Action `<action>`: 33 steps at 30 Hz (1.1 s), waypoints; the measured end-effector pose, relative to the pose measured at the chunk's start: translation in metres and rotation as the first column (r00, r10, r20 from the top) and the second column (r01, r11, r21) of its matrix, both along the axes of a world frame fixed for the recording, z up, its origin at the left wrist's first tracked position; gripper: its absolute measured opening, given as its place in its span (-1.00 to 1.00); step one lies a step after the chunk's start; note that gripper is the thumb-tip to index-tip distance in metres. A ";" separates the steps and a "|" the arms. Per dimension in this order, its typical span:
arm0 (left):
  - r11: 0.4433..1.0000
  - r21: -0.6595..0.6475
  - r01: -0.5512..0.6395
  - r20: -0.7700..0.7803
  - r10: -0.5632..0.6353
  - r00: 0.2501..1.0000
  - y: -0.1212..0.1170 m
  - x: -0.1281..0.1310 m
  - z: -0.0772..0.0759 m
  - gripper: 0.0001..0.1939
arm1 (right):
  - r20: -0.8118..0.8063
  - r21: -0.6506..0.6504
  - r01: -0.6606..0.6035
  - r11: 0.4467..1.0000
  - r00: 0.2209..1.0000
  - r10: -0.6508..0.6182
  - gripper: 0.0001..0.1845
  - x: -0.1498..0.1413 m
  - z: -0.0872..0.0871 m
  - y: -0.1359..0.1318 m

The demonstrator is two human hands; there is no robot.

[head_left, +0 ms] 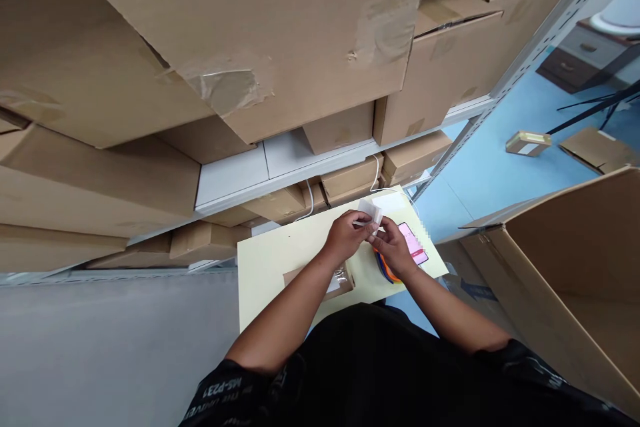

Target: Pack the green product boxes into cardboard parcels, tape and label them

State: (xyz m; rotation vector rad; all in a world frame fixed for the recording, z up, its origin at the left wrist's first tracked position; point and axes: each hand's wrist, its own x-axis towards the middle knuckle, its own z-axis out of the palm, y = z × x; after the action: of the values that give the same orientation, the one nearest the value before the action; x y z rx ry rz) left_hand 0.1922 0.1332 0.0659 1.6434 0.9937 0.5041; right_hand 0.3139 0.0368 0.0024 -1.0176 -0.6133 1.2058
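Note:
Above the pale yellow table (265, 260), a small white, partly see-through sheet or label (371, 209) is pinched between both hands. My left hand (346, 235) has its fingers closed on its left side. From the right, my right hand (390, 247) grips its lower edge with thumb and fingers. Beneath my left forearm lies a flat cardboard box (345, 285) with clear plastic and a white paper on it. Orange and blue rings, perhaps tape rolls (386, 269), sit partly hidden under my right hand. A phone (414, 243) with a pink screen lies just beyond that hand.
Large cardboard boxes (280, 27) fill the shelf (235, 183) in front, with one jutting out above. More cartons (350, 177) stand below, near a white cable (375, 173). A big open carton (545, 293) stands at the right. A small box (528, 143) lies on the blue floor.

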 end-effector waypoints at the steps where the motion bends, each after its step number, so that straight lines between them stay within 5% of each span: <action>1: 0.999 -0.035 -0.004 0.007 0.004 1.000 0.001 0.000 0.000 -0.71 | -0.004 -0.004 0.006 1.000 1.000 -0.006 -0.43 0.001 -0.001 0.000; 17: 0.999 -0.036 -0.011 -0.144 0.005 0.990 0.000 0.004 -0.009 -0.84 | 0.102 -0.121 0.159 0.980 0.984 -0.147 -0.64 -0.006 -0.007 0.007; 29: 0.979 -0.156 -0.132 0.022 0.137 0.990 -0.001 -0.004 -0.025 -0.69 | 0.031 -0.343 0.250 0.906 0.966 -0.255 -0.66 -0.003 -0.011 0.012; 33: 0.943 -0.234 -0.238 0.136 0.274 0.952 0.003 -0.019 -0.028 -0.68 | -0.015 -0.410 0.262 0.874 0.956 -0.294 -0.67 0.006 -0.017 0.010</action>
State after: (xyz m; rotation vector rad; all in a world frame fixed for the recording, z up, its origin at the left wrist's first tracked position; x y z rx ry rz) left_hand 0.1731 0.1360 0.0381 1.2641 1.1027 0.6733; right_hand 0.3195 0.0467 -0.0151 -1.3493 -0.1423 1.1287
